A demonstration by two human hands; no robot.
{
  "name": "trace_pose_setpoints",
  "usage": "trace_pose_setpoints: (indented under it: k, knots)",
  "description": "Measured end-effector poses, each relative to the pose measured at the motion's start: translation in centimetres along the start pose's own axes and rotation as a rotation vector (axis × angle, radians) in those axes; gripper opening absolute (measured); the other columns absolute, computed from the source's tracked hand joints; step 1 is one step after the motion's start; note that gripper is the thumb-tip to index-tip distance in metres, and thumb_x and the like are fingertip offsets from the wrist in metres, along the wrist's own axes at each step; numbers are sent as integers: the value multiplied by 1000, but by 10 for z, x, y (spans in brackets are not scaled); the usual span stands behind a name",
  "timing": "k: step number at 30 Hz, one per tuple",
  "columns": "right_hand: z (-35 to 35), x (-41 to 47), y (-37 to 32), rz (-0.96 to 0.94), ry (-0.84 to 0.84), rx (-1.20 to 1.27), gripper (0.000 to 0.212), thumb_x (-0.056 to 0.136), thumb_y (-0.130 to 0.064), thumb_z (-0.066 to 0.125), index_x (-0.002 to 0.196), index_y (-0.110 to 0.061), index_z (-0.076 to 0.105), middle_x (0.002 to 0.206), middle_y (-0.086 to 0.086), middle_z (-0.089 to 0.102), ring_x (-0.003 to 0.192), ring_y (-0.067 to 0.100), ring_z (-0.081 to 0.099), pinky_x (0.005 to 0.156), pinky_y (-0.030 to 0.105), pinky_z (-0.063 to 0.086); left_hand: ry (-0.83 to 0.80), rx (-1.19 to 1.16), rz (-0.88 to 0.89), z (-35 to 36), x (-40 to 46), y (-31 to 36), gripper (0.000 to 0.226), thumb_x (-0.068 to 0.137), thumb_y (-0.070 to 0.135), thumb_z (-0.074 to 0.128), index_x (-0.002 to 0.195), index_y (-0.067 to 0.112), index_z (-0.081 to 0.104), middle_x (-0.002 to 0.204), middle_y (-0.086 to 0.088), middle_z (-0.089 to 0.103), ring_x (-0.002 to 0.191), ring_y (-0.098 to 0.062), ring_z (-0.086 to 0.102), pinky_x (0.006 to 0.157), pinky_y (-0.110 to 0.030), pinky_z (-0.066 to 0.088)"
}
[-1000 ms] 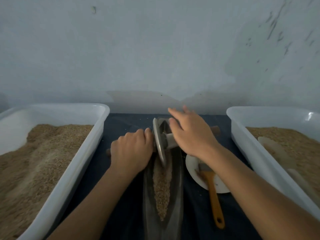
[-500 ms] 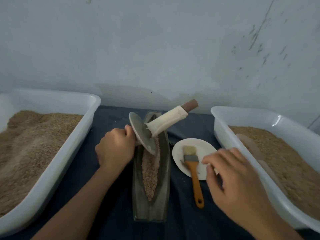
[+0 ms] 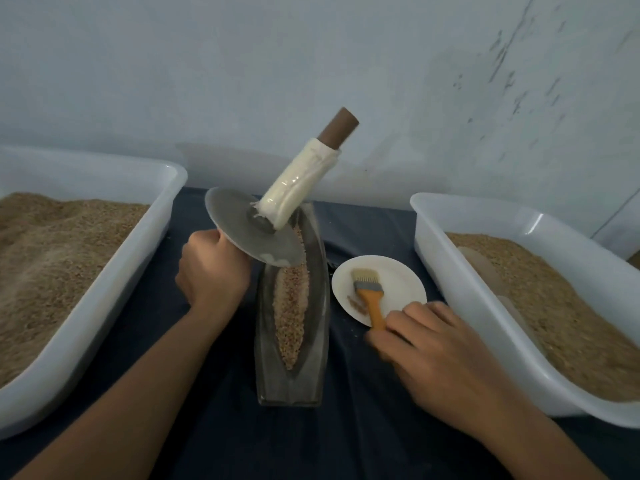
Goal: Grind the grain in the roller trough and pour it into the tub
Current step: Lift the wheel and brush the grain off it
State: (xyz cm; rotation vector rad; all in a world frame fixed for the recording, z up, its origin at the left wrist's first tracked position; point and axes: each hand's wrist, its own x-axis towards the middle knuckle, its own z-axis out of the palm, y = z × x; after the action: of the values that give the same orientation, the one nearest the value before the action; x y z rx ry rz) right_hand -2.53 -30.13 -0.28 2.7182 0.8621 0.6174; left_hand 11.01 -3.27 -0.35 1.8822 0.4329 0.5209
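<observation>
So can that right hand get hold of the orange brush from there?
Probably yes: the right hand already lies at the brush handle on the paper plate, and nothing lies between them.

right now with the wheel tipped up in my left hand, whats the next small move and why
Probably close the right hand on the brush and lift it off the small plate. The fingers already lie over its orange handle, the left hand holds the roller wheel tilted clear of the trough, and grain sits along the groove, so sweeping looks due.
</observation>
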Motion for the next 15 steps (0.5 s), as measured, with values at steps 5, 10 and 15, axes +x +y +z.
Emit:
trace_pose_setpoints:
  k: [5, 10, 15]
  knots:
    - [-14, 23, 6, 196, 290, -49, 19, 99, -10, 55, 110, -12, 70, 89, 2, 61, 80, 26, 54, 71, 41, 45, 10, -112, -107, -2, 9, -2, 26, 89, 22, 55, 66, 11, 57, 66, -2, 56, 61, -20, 45, 60, -35, 35]
    - [-30, 67, 11, 369, 518, 87, 16, 104, -19, 56, 115, -10, 64, 87, -2, 60, 76, 15, 49, 64, 28, 39, 63, -162, -179, -1, 18, -4, 31, 92, 19, 60, 62, 23, 50, 65, 3, 55, 61, -17, 48, 61, -34, 38]
    - [-40, 115, 13, 457, 616, 198, 14, 106, -24, 50, 112, -12, 55, 74, -6, 54, 62, 15, 51, 48, 31, 39, 56, -131, -154, -2, 22, -6, 31, 93, 18, 59, 64, 21, 51, 69, 0, 59, 66, -22, 53, 60, -33, 38]
